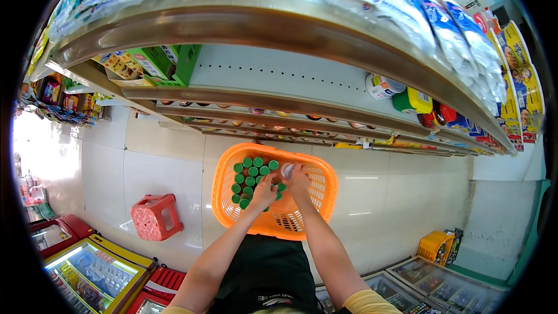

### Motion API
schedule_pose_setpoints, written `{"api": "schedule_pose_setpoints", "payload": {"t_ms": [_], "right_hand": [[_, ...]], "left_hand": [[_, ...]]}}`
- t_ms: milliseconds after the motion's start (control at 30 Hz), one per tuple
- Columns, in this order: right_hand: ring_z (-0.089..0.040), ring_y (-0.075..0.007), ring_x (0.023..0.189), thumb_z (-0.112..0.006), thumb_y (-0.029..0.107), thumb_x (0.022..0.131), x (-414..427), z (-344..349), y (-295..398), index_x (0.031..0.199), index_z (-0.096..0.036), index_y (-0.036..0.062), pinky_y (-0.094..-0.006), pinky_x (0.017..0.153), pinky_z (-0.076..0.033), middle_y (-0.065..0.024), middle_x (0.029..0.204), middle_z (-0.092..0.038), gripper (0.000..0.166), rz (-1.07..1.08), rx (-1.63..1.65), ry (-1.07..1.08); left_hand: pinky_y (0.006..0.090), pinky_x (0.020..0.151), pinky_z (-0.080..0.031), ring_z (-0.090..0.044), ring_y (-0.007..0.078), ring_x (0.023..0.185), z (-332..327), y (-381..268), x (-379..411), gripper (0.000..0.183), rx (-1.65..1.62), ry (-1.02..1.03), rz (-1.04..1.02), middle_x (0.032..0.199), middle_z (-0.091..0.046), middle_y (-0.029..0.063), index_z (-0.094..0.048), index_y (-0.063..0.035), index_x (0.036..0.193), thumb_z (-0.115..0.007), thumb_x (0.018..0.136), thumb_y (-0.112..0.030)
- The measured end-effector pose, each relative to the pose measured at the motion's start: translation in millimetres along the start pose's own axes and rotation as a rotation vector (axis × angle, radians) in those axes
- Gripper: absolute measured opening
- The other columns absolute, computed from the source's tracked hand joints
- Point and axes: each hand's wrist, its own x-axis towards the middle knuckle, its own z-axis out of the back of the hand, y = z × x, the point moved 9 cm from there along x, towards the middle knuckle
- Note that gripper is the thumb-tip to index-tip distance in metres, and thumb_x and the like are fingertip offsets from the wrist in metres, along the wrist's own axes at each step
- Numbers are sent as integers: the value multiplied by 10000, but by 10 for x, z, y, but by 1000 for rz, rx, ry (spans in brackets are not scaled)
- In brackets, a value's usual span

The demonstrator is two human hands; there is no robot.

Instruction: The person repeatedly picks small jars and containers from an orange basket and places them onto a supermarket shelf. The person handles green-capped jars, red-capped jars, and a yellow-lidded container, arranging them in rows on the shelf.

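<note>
Before me, an orange plastic basket [330,183] with slotted walls holds several green-capped containers [250,181], grouped mostly towards its left side. My right hand [299,180] reaches into the right half and grips a jar [287,170] with a pale top. Over the green caps is my left hand [265,192], fingers bent. It hides part of the group, and I cannot tell whether it holds one of the caps or only rests there.
A metal shelf unit [279,67] stands beyond the basket, with bagged goods [379,0] on top, green cartons [174,63] and tubs [383,86] below. A red plastic stool [152,217] is on the tiled floor to the left. Freezers [98,274] line the near side; a yellow crate [436,246] stands right.
</note>
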Motion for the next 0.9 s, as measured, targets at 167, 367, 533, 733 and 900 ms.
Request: {"api": "schedule_pose_setpoints", "payload": {"t_ms": [167, 367, 533, 733, 900], "right_hand": [[-618, -348, 1105, -857, 420, 687, -134, 305, -118, 1340, -389, 142, -500, 880, -507, -128, 1257, -510, 850, 3, -38, -65], [-641, -379, 1058, -836, 401, 699, -377, 703, -303, 1373, -392, 107, -507, 875, -528, -185, 1286, -518, 860, 98, 79, -170], [-636, -409, 1051, -758, 449, 768, -574, 1156, -445, 1385, -411, 69, -503, 822, -549, -231, 1216, -563, 803, 105, 313, -233], [-639, -449, 1020, -666, 505, 835, -612, 1497, -707, 1400, -438, 20, -491, 863, -529, -295, 1202, -584, 778, 77, 476, -284], [-636, -456, 1048, -618, 525, 864, -606, 1698, -954, 1305, -552, -18, -466, 900, -509, -311, 1133, -639, 703, 61, 643, -292]], "left_hand": [[451, 872, -518, -629, 353, 1048, 72, -96, -58, 473, 16, 28, 41, 1214, -596, 188, -507, -61, 1347, -612, 887, -94], [460, 875, -514, -631, 347, 1052, 108, -229, -97, 484, 27, 37, 16, 1223, -599, 199, -479, -61, 1374, -602, 908, -106], [455, 919, -503, -604, 368, 1151, 45, -421, -45, 502, 30, 57, -53, 1323, -575, 209, -452, -69, 1409, -590, 928, -111], [431, 968, -500, -598, 351, 1189, -4, -813, -98, 541, 25, 118, -16, 1438, -516, 172, -423, -98, 1455, -590, 941, -117], [386, 949, -527, -613, 275, 1166, -33, -1526, -286, 676, -217, 219, -184, 1473, -479, 144, -369, -139, 1506, -668, 902, -84]]}}
